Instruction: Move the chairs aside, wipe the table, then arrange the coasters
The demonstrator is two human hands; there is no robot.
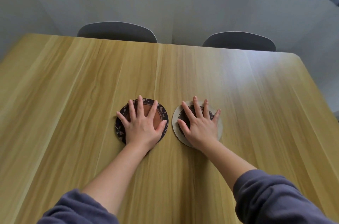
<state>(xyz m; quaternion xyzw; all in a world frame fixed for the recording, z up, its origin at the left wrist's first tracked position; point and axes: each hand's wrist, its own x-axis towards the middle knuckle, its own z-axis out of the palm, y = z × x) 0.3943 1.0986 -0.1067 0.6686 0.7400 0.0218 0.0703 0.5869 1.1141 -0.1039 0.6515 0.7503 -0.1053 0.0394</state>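
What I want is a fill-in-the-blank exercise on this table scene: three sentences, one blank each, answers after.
The dark coaster lies to the ____ of the pale coaster. The left hand and the right hand each press flat, fingers spread, on one ____. Beyond the far edge of the table stand ____ grey chairs.
Missing words: left; coaster; two.

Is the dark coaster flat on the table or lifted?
Flat. The dark coaster lies on the table under the left hand, fingers spread.
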